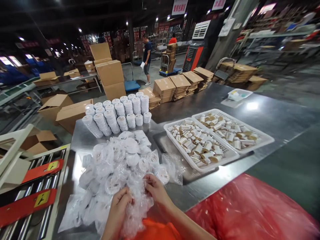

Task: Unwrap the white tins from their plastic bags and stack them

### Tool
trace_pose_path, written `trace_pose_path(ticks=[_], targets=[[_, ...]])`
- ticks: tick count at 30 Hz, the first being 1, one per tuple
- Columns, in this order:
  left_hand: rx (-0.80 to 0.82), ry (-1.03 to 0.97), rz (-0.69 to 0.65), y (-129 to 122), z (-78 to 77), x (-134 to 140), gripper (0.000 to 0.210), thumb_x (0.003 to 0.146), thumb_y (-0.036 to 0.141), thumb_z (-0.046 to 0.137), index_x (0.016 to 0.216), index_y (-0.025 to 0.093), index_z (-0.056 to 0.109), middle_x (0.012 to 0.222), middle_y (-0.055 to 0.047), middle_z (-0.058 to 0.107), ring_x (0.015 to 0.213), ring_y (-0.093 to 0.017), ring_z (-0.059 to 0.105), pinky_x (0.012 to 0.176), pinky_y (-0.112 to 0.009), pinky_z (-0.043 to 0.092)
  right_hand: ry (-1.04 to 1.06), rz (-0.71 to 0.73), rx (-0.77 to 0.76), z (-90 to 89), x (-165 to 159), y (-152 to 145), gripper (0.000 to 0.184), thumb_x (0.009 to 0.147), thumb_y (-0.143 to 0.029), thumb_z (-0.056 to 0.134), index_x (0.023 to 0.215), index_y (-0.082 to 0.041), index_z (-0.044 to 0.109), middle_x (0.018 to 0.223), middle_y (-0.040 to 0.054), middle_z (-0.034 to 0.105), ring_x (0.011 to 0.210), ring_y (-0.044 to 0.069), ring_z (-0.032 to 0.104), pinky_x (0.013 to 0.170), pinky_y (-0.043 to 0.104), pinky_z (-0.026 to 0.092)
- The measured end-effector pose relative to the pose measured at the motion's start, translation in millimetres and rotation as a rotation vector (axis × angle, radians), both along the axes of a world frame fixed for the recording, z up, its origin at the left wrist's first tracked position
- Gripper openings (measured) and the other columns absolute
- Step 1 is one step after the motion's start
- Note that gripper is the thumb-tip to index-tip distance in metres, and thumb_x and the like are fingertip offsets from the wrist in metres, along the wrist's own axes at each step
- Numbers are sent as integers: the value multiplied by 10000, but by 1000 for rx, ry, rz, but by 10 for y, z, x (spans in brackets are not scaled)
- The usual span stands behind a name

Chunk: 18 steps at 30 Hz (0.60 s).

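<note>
My left hand [119, 208] and my right hand [155, 190] both pinch a clear crinkled plastic bag [138, 203] at the near edge of a steel table [272, 116]. Just beyond the hands lies a heap of white round parts in clear plastic bags [117, 163]. Behind the heap stand several stacks of white discs [117, 113]. To the right sit two white plastic trays [226, 159] filled with small white-and-brown rolls [200, 143].
A roller conveyor with red tags [32, 196] runs at the left. Flat cardboard stacks [175, 87] line the table's far edge. Open boxes [62, 110] stand on the floor. A red plastic sack [250, 210] lies near right. Two people [147, 58] stand far back.
</note>
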<state>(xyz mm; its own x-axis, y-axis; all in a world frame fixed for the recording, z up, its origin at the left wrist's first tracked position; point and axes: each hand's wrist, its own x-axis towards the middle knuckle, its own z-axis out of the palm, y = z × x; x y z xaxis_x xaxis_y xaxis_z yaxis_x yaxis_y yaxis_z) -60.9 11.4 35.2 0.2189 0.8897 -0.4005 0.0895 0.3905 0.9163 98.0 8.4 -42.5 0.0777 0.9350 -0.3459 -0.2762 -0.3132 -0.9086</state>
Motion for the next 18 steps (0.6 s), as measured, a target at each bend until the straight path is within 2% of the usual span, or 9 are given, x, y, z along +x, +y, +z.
trace_pose_path(ticks=[3,5,7,9,11,13,15,18], targets=[[-11,56,-53,16,-114,10,237,662,375,558,538,206,447,557,27,441,589,-138,372,584,-267,291,-14,-18,28,71,22,-71,151,729,-315,521,839,-213,526,614,-62,463,537,99,435,536,241,348],[-7,63,-128,27,-204,64,214,646,353,547,534,206,438,547,33,423,586,-135,362,579,-266,280,-21,104,106,173,45,-145,215,758,-283,513,954,-206,555,733,-32,516,645,115,492,617,255,402],[5,27,-210,40,-282,138,213,649,353,540,542,208,424,556,37,414,590,-133,364,583,-268,282,-90,263,207,259,64,-222,399,690,-197,556,1088,-212,540,906,3,550,787,139,535,690,264,429],[12,-7,-296,61,-331,213,214,676,349,528,552,205,429,572,33,428,599,-133,381,596,-269,293,-236,413,297,289,72,-278,578,571,-97,566,1135,-214,532,1023,24,553,881,165,546,715,261,430],[10,-11,-392,93,-340,276,208,706,338,515,565,198,452,589,26,449,614,-136,401,613,-270,306,-380,470,335,259,79,-295,581,530,-58,536,1092,-200,561,996,19,580,875,173,553,701,254,418],[32,22,-439,139,-314,323,205,720,329,515,573,198,457,597,24,452,627,-141,418,624,-271,320,-498,423,297,201,122,-262,415,573,-61,514,958,-185,607,845,-10,603,781,155,552,654,239,397],[108,66,-387,196,-274,345,136,729,295,526,639,194,506,660,12,501,691,-158,473,669,-273,354,-597,323,232,164,252,-165,262,614,-54,484,805,-176,615,725,-23,589,699,139,537,608,225,376],[199,52,-227,291,-254,300,98,716,290,578,743,196,573,760,-9,573,788,-185,539,738,-282,395,-771,144,210,194,655,123,327,614,-5,445,809,-177,643,781,6,622,760,157,566,677,243,411]])
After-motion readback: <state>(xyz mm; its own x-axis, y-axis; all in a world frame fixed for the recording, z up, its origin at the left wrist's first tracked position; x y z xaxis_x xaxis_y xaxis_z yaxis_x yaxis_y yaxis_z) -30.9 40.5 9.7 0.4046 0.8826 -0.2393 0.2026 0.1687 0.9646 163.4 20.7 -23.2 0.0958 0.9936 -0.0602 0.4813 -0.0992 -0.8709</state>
